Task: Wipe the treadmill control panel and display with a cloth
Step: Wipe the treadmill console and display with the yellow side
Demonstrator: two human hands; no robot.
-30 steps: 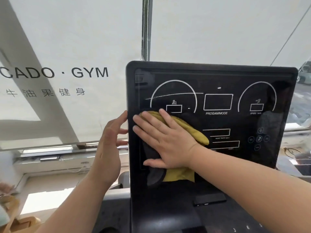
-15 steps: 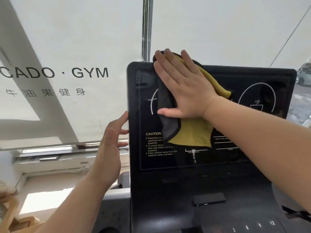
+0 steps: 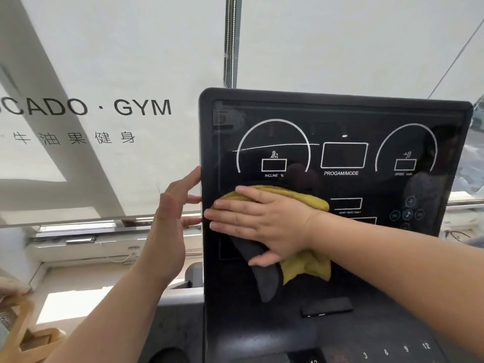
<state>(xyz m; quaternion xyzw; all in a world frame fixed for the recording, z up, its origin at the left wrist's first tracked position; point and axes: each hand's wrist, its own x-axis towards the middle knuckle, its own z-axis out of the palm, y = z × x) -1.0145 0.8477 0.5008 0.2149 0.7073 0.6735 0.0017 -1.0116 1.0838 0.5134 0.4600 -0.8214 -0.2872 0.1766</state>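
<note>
The treadmill's black display panel (image 3: 340, 119) stands upright in front of me, with white dial outlines and small boxes printed on it. My right hand (image 3: 264, 224) lies flat on a yellow and grey cloth (image 3: 306, 268), pressing it against the lower left part of the display. The cloth's grey flap hangs below my palm. My left hand (image 3: 170, 218) is at the panel's left edge with fingers spread, their tips touching the rim. Below the display lies the control panel (image 3: 392, 349) with printed numbers.
A white window blind (image 3: 104, 74) with "GYM" lettering hangs behind the panel. A small black bar (image 3: 327, 307) sits under the display. A window sill (image 3: 91, 247) runs at the left, and a tan wooden object (image 3: 28, 339) is at the bottom left.
My right hand has swept the cloth down from the display's top edge to its lower left area. My left hand has stayed at the panel's left edge.
</note>
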